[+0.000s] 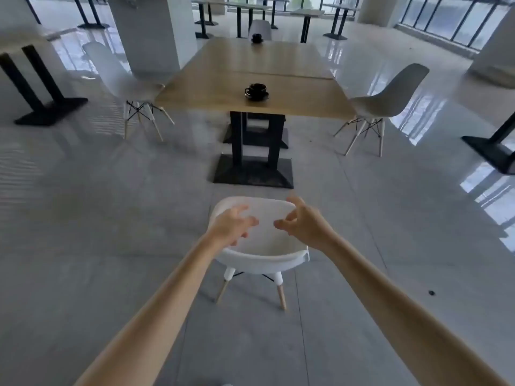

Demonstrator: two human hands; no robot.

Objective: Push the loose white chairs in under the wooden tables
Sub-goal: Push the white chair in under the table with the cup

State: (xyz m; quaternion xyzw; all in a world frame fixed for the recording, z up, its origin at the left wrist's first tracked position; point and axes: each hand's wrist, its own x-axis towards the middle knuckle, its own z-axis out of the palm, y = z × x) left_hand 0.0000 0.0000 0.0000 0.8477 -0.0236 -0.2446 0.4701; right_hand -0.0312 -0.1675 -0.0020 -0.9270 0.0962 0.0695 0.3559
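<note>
A white shell chair [263, 254] with wooden legs stands on the floor in front of me, well short of the wooden table [211, 87]. My left hand [232, 225] and my right hand [305, 222] hover over the chair with fingers spread and curled, holding nothing. Whether the fingertips touch the shell is unclear. Another white chair [390, 98] sits at the table's right side and one [117, 79] at its left side, both with their seats at the table edge. A further white chair [260, 29] stands at the far end.
A black cup on a saucer [256, 91] rests near the table's front edge, a second black cup [256, 38] at the far end. The table's black pedestal base [253, 171] lies ahead of the chair. Other black table bases [47, 110] [493, 149] and a white pillar [153, 32] stand around.
</note>
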